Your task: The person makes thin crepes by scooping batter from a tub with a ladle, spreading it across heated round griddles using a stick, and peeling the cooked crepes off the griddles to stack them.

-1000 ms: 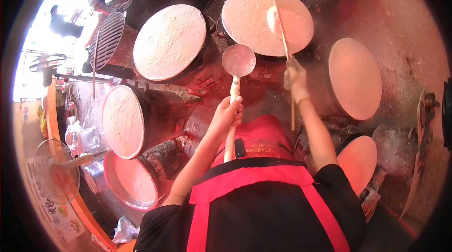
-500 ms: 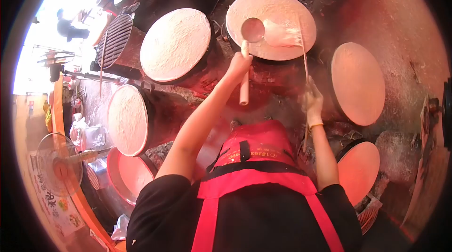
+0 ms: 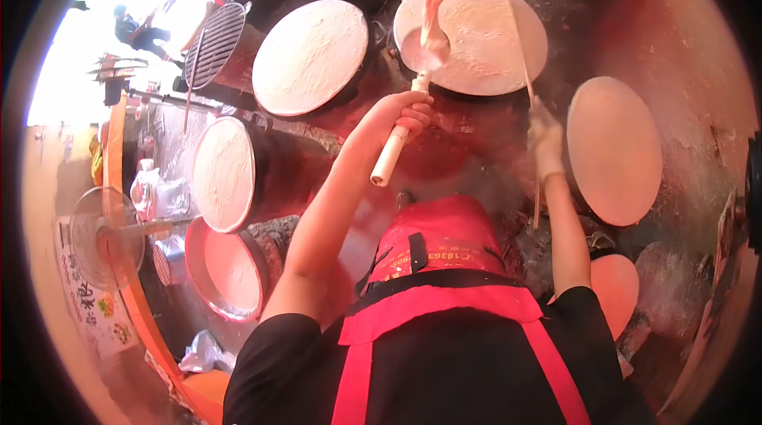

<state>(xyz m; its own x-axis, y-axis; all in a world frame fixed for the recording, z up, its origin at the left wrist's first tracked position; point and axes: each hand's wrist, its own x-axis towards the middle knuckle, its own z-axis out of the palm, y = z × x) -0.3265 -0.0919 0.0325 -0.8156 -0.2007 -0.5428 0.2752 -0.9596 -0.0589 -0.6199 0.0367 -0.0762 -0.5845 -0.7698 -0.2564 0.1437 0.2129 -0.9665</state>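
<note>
My left hand [image 3: 411, 114] is wrapped round the pale handle of a ladle [image 3: 387, 159]. The ladle's bowl overlaps the near left part of the round griddle [image 3: 496, 48] ahead of me, and a pale, batter-like streak [image 3: 432, 8] stretches away from it. My right hand [image 3: 544, 138], slightly blurred, grips a long thin stick [image 3: 520, 42]. The stick's far end reaches over the right half of this griddle and its near end hangs below my hand. A pale, uneven layer covers the griddle. Whether the stick touches it, I cannot tell.
Other round griddles surround me: coated ones at the upper left [image 3: 313, 56] and left [image 3: 224, 173], and a smooth one at right [image 3: 613, 151]. A red-rimmed basin [image 3: 228, 270] stands lower left, near a fan [image 3: 103, 238]. A barred grill [image 3: 216, 44] lies upper left.
The ladle has turned, its handle end swinging left, and the pale streak now shows at its bowl. The stick's lower end has risen slightly. The whole view has shifted a little.
</note>
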